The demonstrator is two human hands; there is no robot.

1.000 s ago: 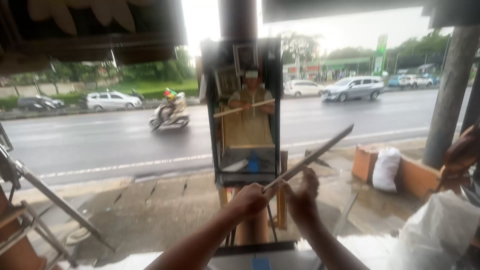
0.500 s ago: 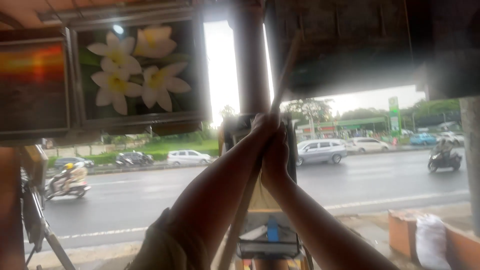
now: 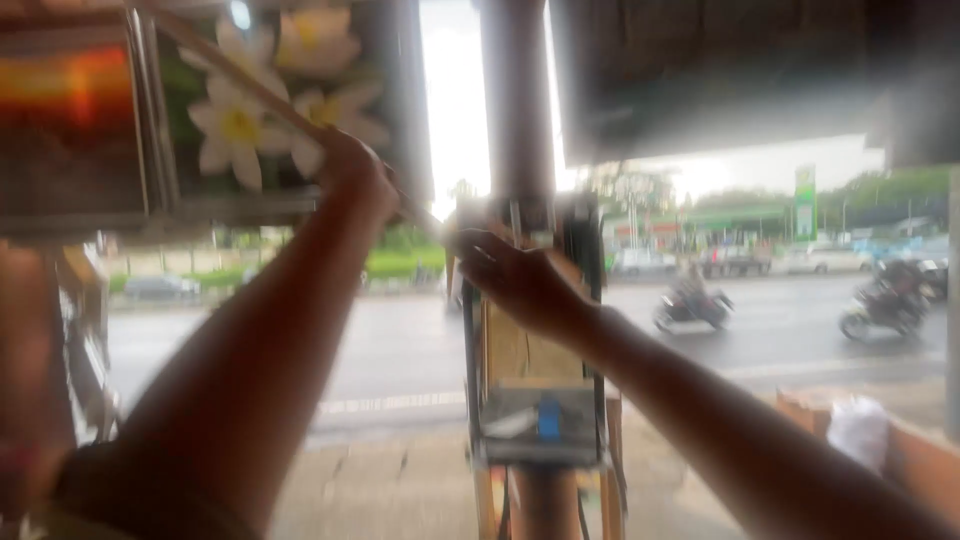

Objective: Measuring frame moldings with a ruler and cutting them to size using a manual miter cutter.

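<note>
From the head camera, the left hand (image 3: 355,175) and right hand (image 3: 520,280) are both closed around a long thin stick (image 3: 270,100), held up slanting by the flower picture (image 3: 250,110), not yet put down anywhere.

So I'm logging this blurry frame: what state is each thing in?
Left hand: raised, closed on the thin wooden strip.
Right hand: raised, at the strip's lower end.
Thin wooden strip: tilted, upper end left.
White-flower framed picture: hanging upright.
Grey road: wet.
</note>
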